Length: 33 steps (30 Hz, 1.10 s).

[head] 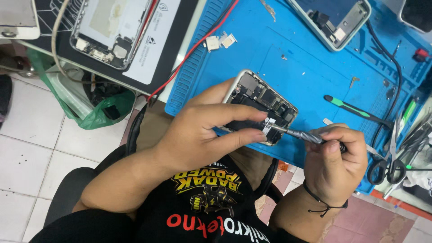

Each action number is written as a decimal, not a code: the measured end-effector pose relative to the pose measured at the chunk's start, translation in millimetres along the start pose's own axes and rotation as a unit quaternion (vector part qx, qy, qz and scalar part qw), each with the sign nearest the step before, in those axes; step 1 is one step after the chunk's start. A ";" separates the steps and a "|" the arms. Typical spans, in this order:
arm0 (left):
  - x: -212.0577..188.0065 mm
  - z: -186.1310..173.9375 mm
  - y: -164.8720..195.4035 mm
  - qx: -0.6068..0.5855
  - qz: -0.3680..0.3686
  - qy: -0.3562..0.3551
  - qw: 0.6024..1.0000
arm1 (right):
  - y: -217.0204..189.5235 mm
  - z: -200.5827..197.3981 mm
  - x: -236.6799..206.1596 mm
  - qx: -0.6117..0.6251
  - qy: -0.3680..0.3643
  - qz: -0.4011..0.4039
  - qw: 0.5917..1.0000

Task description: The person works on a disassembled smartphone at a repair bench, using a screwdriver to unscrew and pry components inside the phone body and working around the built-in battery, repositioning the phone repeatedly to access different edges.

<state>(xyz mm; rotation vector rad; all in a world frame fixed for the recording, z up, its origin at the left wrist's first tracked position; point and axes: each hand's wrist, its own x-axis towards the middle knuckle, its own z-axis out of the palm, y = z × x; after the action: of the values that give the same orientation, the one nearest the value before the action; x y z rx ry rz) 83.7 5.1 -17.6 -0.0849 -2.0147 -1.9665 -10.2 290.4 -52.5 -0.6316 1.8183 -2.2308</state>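
Two hands meet over an opened phone (261, 105) at the near edge of the blue mat (306, 67). The left hand (198, 132) is closed around the phone's near end, thumb and fingers wrapped over its side, so the phone lies partly inside that hand and juts out past the fingertips toward the middle of the mat. Its back is off and the dark inner parts face up. The right hand (335, 164) is closed on a screwdriver (299, 133), fingers curled tight round the handle; the metal shaft runs leftward from it and the tip touches the phone's near corner, just beside the left fingertips. So the phone sits to the left of the right hand, joined to it only by the tool.

On the mat, well apart from the hands, a green-handled tool (355, 110) lies toward the right edge, with scissors (389, 157) and tweezers beside it at the near right corner. A second opened phone (335, 18) lies at the far edge of the mat. Two small white parts (220, 41) rest near the mat's far left corner, and a red wire (189, 54) crosses that corner. Left of the mat, a third opened phone (110, 31) lies on a dark pad at the tabletop's left side. A green bag (96, 110) hangs below that edge.
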 end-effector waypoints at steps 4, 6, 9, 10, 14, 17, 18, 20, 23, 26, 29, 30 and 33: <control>-1.1 -4.7 -0.8 -0.004 0.012 -0.006 1.000 | -0.5 7.8 3.1 -0.004 -0.009 0.005 1.000; -1.5 -4.8 -1.4 0.003 0.010 -0.002 1.000 | -1.8 10.7 3.6 -0.005 -0.009 0.006 1.000; -1.2 -4.9 -1.8 0.005 0.010 0.005 1.000 | -3.1 12.3 3.0 -0.003 -0.007 0.009 1.000; -1.4 -5.0 -1.3 0.004 0.010 0.008 1.000 | -3.3 12.2 2.2 -0.003 -0.006 0.011 1.000; -0.3 -4.4 0.2 -0.010 -0.003 0.005 1.000 | -3.5 10.5 -0.8 0.007 -0.002 0.018 1.000; 1.2 -3.4 2.5 -0.033 -0.024 0.000 0.999 | -3.3 8.8 -1.0 0.008 0.001 0.015 1.000; 2.0 -3.5 2.9 -0.030 -0.024 -0.001 0.999 | -3.4 8.2 -0.8 0.006 0.002 0.013 1.000; 3.4 -4.1 4.5 -0.023 -0.006 0.004 1.000 | -3.8 6.9 -0.4 -0.001 0.003 0.009 1.000; 4.1 -3.7 7.2 -0.011 0.035 0.011 0.999 | -4.8 4.6 -1.1 -0.007 0.003 0.012 1.000; 3.7 -3.0 6.9 -0.002 0.043 -0.001 0.999 | -5.7 2.7 -2.8 -0.013 0.005 0.017 1.000; 3.2 -2.4 4.2 -0.004 0.021 -0.017 1.000 | -5.9 1.7 -4.0 -0.010 0.008 0.021 1.000; 2.4 -2.4 3.8 -0.008 0.009 -0.017 1.000 | -5.7 1.7 -4.2 -0.006 0.008 0.022 1.000; 1.1 -1.7 2.2 -0.029 -0.016 -0.018 0.999 | -5.7 2.0 -4.5 0.015 0.008 0.032 0.999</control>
<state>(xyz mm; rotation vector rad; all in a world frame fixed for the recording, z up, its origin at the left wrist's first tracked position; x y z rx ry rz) 83.5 3.4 -15.2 -0.1021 -1.9927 -2.0589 -4.7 291.7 -47.5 -0.5435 1.7831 -2.2247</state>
